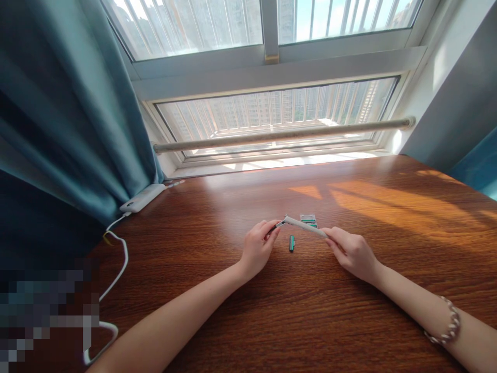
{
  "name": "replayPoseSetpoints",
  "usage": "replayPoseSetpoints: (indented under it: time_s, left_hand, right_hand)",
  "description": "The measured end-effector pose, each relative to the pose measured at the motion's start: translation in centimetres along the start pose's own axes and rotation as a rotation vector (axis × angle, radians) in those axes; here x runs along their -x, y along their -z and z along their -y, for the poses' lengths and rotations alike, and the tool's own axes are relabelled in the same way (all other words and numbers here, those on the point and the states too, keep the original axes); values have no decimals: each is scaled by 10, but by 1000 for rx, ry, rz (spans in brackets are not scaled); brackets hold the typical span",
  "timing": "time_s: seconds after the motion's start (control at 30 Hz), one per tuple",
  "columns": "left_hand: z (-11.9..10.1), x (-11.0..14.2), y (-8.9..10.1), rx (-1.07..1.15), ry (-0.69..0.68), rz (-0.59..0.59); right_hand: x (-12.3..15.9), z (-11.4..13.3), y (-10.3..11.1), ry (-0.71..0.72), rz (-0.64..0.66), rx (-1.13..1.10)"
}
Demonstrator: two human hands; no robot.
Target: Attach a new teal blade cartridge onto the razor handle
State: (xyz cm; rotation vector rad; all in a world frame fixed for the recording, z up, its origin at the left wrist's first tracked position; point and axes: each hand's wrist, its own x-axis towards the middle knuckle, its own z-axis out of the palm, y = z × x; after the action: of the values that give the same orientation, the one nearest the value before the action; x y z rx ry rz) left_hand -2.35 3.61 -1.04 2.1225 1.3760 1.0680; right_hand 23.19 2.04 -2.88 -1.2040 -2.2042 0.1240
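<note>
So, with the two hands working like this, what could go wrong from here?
The slim tool in the left hand seems to meet the white stick in the right hand; one may slip off the other. The loose razor cartridge lies between the hands, so a lowered hand could knock it or touch its blades. The clear cartridge case behind the stick might get pushed.

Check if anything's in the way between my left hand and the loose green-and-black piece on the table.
Nothing visible is; only bare tabletop shows between your left hand and that green-and-black piece.
</note>
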Motion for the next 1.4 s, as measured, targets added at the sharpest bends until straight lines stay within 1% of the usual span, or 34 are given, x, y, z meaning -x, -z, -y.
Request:
replayPoseSetpoints:
  time_s: [0.03,0.13,0.17,0.23,0.3,0.37,0.43,0.5,0.57,0.67,0.8,0.9,0.97,1.1,1.23,1.33,1.4]
  left_hand:
    - [0,0,0,14,3,-2]
    - [0,0,0,78,11,-7]
    - [0,0,0,104,14,-9]
    - [0,-1,-1,180,33,-12]
    - [0,-1,-2,328,90,21]
    - [0,-1,-4,530,174,112]
    - [0,-1,-4,717,244,236]
    - [-1,0,-5,846,278,335]
    - [-3,0,-5,920,293,397]
    - [-4,1,-5,959,312,434]
    - [-3,0,-6,976,333,415]
    - [-3,-1,-7,968,342,412]
    - [-4,-1,-7,957,343,409]
    - [-3,-1,-7,935,338,399]
    - [-2,-1,-7,936,335,410]
    - [-2,-1,-8,944,345,403]
    - [-1,-1,-8,944,350,405]
  right_hand:
    - [0,0,0,-6,2,13]
    - [0,2,0,-60,-80,21]
    - [0,2,0,-56,-90,19]
    - [0,3,1,-8,-58,29]
    - [1,5,1,29,-21,47]
    - [1,5,1,26,-32,35]
    - [1,5,1,5,-67,0]
    - [1,5,0,1,-76,-16]
    - [1,4,-2,18,-42,-1]
    - [3,3,-4,39,2,61]
    - [4,3,-5,6,-69,122]
    - [4,4,-5,50,-17,139]
    - [4,6,-6,52,0,158]
    - [4,7,-7,0,-54,156]
    - [4,8,-8,26,2,154]
    - [4,6,-9,-31,-60,187]
    - [4,5,-9,-26,-76,174]
